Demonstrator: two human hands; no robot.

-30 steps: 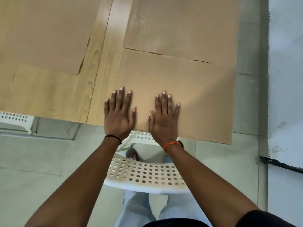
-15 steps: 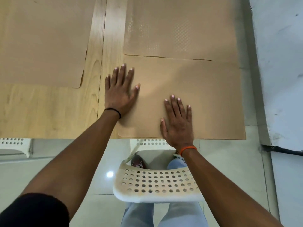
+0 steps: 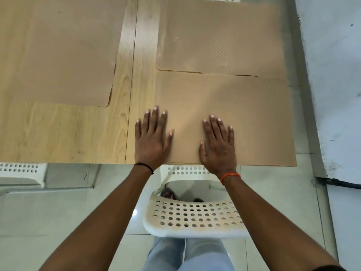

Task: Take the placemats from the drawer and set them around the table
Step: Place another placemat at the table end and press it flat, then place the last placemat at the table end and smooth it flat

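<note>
My left hand point(image 3: 151, 139) and right hand point(image 3: 218, 145) lie flat with fingers spread, grasping nothing, on the near placemat point(image 3: 244, 114) at the wooden bench point(image 3: 68, 133) edge. Two more placemats point(image 3: 220, 38) lie beyond. A white chair point(image 3: 195, 218) stands below on the tiled floor point(image 3: 58, 212).

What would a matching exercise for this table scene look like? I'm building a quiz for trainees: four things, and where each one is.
Things:
1. left hand
2. right hand
3. tan textured placemat at the far right
4. white perforated plastic chair

Places:
A. on the floor below the near edge of the light wooden table
B. flat on the near tan placemat, orange wristband
C. beyond the near placemat
D. flat over the near placemat's left edge, black wristband

Pairs: 1-D, 2-B, 3-C, 4-A
</note>
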